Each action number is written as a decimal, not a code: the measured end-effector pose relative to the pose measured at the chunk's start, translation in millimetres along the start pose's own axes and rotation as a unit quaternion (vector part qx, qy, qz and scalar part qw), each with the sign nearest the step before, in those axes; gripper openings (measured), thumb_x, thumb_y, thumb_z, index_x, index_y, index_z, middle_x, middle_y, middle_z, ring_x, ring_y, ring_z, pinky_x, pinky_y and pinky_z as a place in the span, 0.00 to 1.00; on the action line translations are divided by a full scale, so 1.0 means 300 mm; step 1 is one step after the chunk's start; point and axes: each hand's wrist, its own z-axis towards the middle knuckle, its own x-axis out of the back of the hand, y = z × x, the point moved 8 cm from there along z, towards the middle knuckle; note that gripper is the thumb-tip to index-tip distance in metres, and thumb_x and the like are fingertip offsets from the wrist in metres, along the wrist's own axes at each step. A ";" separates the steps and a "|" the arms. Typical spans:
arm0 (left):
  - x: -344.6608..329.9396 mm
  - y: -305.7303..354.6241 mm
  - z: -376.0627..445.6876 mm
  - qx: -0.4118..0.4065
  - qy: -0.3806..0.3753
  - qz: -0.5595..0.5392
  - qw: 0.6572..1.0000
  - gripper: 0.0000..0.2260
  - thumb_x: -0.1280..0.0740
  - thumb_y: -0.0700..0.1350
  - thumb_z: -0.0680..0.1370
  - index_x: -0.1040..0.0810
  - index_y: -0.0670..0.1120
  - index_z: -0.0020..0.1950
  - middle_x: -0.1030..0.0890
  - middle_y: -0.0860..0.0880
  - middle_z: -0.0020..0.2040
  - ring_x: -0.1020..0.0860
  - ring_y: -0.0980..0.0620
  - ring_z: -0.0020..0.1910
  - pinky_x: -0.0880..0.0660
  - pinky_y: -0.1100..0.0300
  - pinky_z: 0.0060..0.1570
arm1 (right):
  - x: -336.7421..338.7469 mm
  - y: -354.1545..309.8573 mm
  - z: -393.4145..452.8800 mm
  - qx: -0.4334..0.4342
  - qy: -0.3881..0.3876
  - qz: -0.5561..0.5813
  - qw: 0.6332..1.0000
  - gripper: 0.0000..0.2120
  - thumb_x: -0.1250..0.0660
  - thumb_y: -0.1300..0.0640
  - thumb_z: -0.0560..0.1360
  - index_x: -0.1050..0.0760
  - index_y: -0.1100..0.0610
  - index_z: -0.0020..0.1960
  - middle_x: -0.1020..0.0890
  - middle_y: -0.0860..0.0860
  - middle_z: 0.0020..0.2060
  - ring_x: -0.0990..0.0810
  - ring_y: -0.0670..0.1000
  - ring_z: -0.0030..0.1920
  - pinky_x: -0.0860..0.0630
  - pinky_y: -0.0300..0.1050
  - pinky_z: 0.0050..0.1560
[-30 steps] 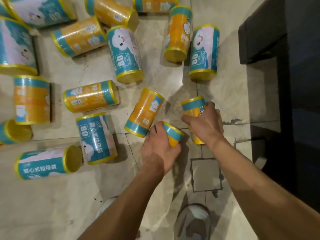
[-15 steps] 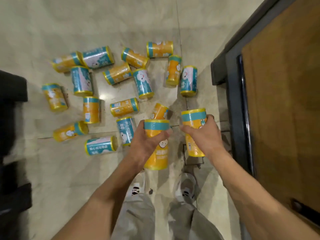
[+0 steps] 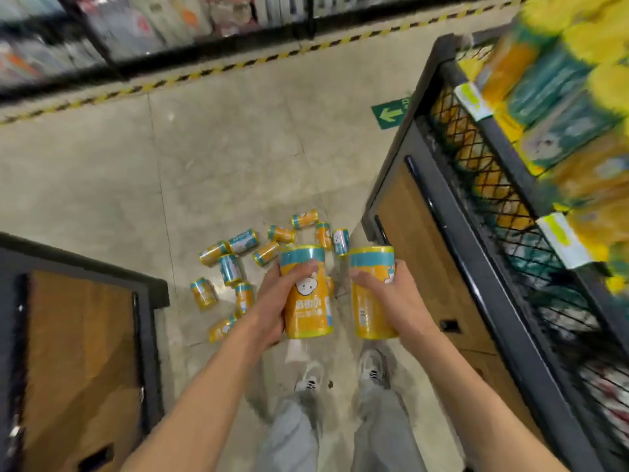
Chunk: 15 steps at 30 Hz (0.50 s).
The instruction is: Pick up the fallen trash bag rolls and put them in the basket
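Note:
My left hand (image 3: 272,301) grips an upright orange trash bag roll (image 3: 308,308) with a teal band on top. A second orange roll (image 3: 369,301) stands upright in the grip of my right hand (image 3: 391,301). Both rolls are held at waist height in front of me. Below them several fallen rolls (image 3: 235,267), orange and teal, lie scattered on the floor. To the right a black wire mesh basket (image 3: 476,158) on a shelf unit holds more rolls of the same kind, blurred in this view.
A wood-panelled black shelf unit (image 3: 425,253) stands at the right under the basket, another (image 3: 78,335) at the left. My shoes (image 3: 311,376) stand on the tiled floor. Store shelving (image 3: 153,25) and a yellow-black floor stripe run across the far side.
I have risen from a crouch to standing, lifting both rolls off the floor. The view has swung up, and the basket at the right has come into sight.

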 end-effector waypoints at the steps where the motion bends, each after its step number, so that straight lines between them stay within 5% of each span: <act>1: -0.025 0.051 -0.058 -0.007 -0.013 0.013 1.000 0.32 0.20 0.46 0.64 0.26 0.42 0.65 0.16 0.41 0.48 0.16 0.43 0.43 0.19 0.49 0.41 | 0.021 -0.036 -0.076 0.007 0.005 0.018 1.000 0.20 0.24 0.54 0.73 0.30 0.56 0.59 0.19 0.54 0.47 0.18 0.45 0.37 0.26 0.34 0.25; 4: -0.110 0.180 -0.213 -0.035 -0.053 0.062 0.996 0.27 0.23 0.44 0.66 0.24 0.40 0.63 0.16 0.40 0.46 0.17 0.45 0.38 0.19 0.51 0.37 | 0.098 -0.128 -0.282 0.036 0.029 0.076 0.996 0.18 0.25 0.57 0.75 0.30 0.57 0.59 0.19 0.54 0.47 0.17 0.43 0.36 0.22 0.38 0.27; 8: -0.277 0.280 -0.401 -0.071 -0.141 0.123 0.980 0.20 0.25 0.44 0.70 0.23 0.39 0.59 0.19 0.36 0.46 0.18 0.45 0.35 0.19 0.52 0.35 | 0.247 -0.187 -0.536 0.080 0.088 0.131 0.984 0.19 0.24 0.54 0.73 0.29 0.55 0.58 0.18 0.56 0.49 0.17 0.55 0.45 0.18 0.59 0.49; 15: -0.647 0.197 -0.827 -0.102 -0.314 0.213 0.920 0.18 0.26 0.49 0.68 0.22 0.40 0.54 0.20 0.39 0.43 0.19 0.45 0.34 0.20 0.54 0.34 | 0.513 -0.069 -1.039 0.146 0.150 0.275 0.938 0.27 0.19 0.53 0.65 0.25 0.54 0.60 0.16 0.55 0.46 0.15 0.55 0.42 0.17 0.53 0.41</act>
